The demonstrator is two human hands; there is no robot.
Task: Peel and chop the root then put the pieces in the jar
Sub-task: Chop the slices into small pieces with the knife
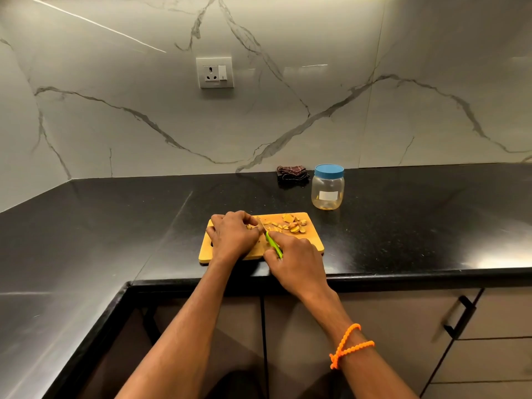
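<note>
The root lies on one wooden cutting board, pinned under the curled fingers of the left hand. A heap of cut pieces, too small to count, lies beside it. The right hand grips one green-handled knife. One lidded jar and one cloth sit behind on the black worktop.

I can read no words or numbers anywhere in front of me. The clear plastic jar with the blue lid, standing toward the back of the tabletop, carries a small white label, but it looks blank from here. The wall socket plate shows no marking I can make out.
</note>
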